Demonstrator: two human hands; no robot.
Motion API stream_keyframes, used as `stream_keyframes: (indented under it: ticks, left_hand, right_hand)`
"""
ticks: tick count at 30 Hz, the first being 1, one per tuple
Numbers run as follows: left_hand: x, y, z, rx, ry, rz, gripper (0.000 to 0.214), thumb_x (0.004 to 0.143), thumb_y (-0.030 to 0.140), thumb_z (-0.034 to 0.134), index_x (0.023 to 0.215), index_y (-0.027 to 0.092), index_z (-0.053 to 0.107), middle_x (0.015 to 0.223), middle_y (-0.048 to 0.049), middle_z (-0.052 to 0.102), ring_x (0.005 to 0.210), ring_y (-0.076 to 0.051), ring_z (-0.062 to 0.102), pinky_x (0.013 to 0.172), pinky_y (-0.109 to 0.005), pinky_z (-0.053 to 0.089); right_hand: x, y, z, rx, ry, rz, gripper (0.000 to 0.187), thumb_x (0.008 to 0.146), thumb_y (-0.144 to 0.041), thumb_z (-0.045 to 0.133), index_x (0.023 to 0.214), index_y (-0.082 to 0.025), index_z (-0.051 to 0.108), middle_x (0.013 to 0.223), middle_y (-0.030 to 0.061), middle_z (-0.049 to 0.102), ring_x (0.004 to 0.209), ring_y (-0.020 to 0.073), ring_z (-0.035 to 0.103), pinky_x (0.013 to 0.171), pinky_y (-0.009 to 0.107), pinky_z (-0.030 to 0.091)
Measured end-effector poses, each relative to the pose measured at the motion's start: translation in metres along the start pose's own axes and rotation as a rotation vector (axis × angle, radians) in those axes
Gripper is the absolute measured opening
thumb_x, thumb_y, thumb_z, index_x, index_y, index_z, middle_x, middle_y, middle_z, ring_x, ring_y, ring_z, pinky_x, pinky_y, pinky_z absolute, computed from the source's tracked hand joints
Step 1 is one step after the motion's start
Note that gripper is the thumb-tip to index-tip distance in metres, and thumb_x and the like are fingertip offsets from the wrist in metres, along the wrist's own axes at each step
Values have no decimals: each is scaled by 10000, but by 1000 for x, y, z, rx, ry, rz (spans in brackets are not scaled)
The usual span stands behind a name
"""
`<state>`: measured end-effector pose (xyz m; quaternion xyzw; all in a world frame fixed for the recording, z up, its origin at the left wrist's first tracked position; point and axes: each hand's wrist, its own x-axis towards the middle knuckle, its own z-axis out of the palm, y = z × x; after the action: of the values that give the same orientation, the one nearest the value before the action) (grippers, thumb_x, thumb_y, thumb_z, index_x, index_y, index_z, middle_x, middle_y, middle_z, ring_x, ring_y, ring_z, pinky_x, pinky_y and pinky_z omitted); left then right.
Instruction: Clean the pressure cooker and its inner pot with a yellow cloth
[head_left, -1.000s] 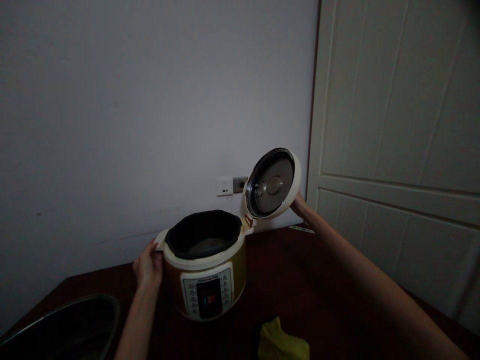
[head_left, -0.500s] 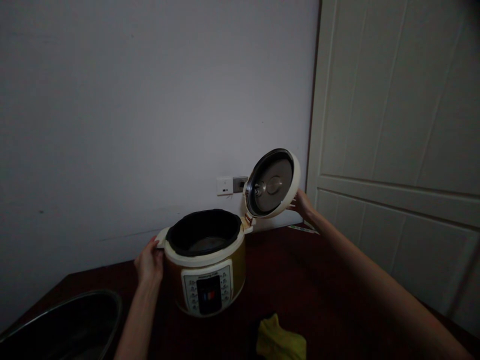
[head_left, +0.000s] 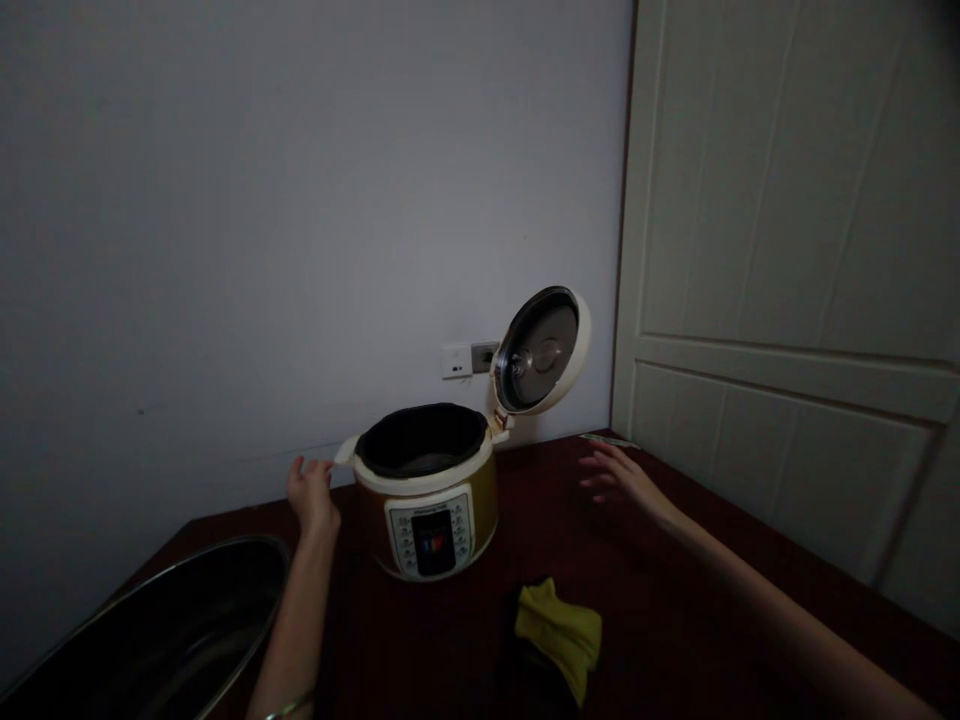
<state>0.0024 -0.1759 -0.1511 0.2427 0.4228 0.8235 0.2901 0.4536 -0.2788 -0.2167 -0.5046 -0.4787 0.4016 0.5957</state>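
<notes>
An electric pressure cooker (head_left: 480, 505) with a gold body, white rim and front control panel stands on the dark red table. Its round lid (head_left: 544, 352) is tilted up on the hinge at the right, showing the metal inside. A dark pot lining (head_left: 424, 440) shows within the cooker. My left hand (head_left: 311, 492) is beside the cooker's left handle, fingers loosely apart; its fingertips are at the handle's edge, and I cannot tell whether they touch. My right hand (head_left: 619, 480) hovers over the table, right of the cooker and below the lid, fingers stretched out and holding nothing.
A large metal basin (head_left: 251, 545) sits at the lower left, close to my left forearm. A yellow-green cloth (head_left: 559, 630) lies in front of the cooker. Wall sockets (head_left: 456, 362) are behind it. A white panelled door (head_left: 780, 390) borders the table's right side.
My right hand has let go of the lid and moved down; the lid stays raised. My left hand has loosened from the cooker's left handle. The view has shifted slightly.
</notes>
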Motion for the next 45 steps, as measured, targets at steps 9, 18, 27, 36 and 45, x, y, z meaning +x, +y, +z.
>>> stream_keyframes:
  ticks: [9,18,27,36,45]
  left_hand:
    - [-38,29,-5,226,-100,318,504,685,57,547,1182,142,536,1294,-150,523,1188,-234,516,1016,-357,381]
    - [-67,78,-20,261,-263,463,409,689,47,567,1076,166,629,1145,-98,618,1137,-228,547,1011,-377,389]
    - [-58,128,-67,593,-307,660,392,718,128,532,1095,143,637,1194,-97,619,1157,-228,535,1024,-360,379]
    - [4,159,-148,1420,-145,429,492,766,167,500,1245,60,527,1282,-183,562,1229,-270,491,1003,-325,383]
    - [28,162,-231,1524,-111,68,256,660,190,649,886,72,621,868,-172,703,894,-294,664,634,-273,497]
  right_hand:
    - [-89,24,56,-557,-280,-296,560,853,-511,464,1304,-178,479,1247,145,569,1140,258,544,1008,425,396]
    - [-133,35,78,-851,-557,-385,615,849,-548,479,1366,-215,473,1467,99,371,1366,279,293,1123,455,245]
    - [-144,74,85,-1013,-582,-430,584,856,-573,460,1359,-278,477,1461,100,377,1358,298,303,1114,495,230]
    - [-135,110,82,-1091,-478,-629,503,909,-512,387,1348,-291,490,1413,74,450,1294,271,420,1068,479,342]
    - [-121,138,76,-1135,-434,-764,506,895,-531,394,1316,-286,531,1371,64,494,1242,281,479,1019,472,418]
